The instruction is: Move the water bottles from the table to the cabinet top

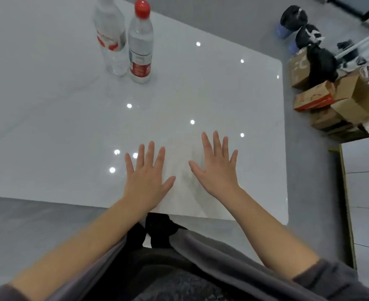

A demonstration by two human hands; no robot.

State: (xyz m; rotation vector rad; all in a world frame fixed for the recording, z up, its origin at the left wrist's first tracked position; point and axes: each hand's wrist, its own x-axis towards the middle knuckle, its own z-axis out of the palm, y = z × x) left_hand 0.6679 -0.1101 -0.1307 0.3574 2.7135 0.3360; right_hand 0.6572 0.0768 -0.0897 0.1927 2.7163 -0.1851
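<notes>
Two clear water bottles stand upright side by side at the far part of the glossy white table (233, 94). The right bottle (140, 43) has a red cap and a red-and-white label. The left bottle (110, 38) has a red-edged label, and its cap is cut off by the frame's top. My left hand (147, 177) and my right hand (217, 166) lie over the near table edge, palms down, fingers spread and straight, holding nothing. Both hands are well short of the bottles.
Right of the table, on the grey floor, stands a pile of cardboard boxes (331, 101) with black bags (309, 35) behind it. A white cabinet surface (366, 192) with a gold edge fills the right side. My dark clothing is at the bottom.
</notes>
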